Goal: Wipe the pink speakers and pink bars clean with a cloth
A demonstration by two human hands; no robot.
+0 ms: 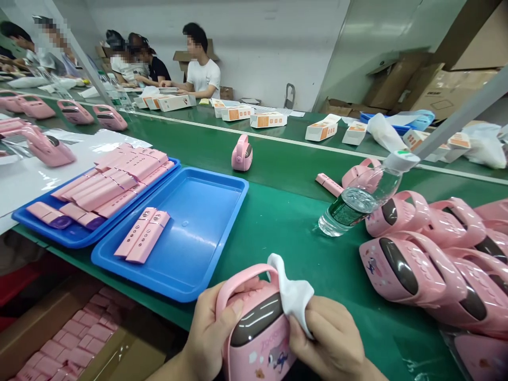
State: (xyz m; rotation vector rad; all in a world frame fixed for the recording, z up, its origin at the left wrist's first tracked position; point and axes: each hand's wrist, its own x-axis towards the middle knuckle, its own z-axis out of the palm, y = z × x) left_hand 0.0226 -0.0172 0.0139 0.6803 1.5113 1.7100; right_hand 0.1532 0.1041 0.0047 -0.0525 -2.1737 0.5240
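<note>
My left hand (208, 330) grips the side and handle of a pink plastic device (260, 352) with a glossy dark window and a cartoon print. My right hand (327, 338) presses a white cloth (293, 286) against the device's upper right side. Together they hold the device just above the green conveyor belt (286, 254). The hands hide part of its sides. Several matching pink devices (413, 270) lie close to my right hand.
Two blue trays (178, 264) hold pink bars. A water bottle (359, 201) lies on the belt, and a cardboard box (75, 338) of pink pieces sits at lower left. Co-workers (202, 66) sit beyond a further belt with white-and-orange boxes (268, 119).
</note>
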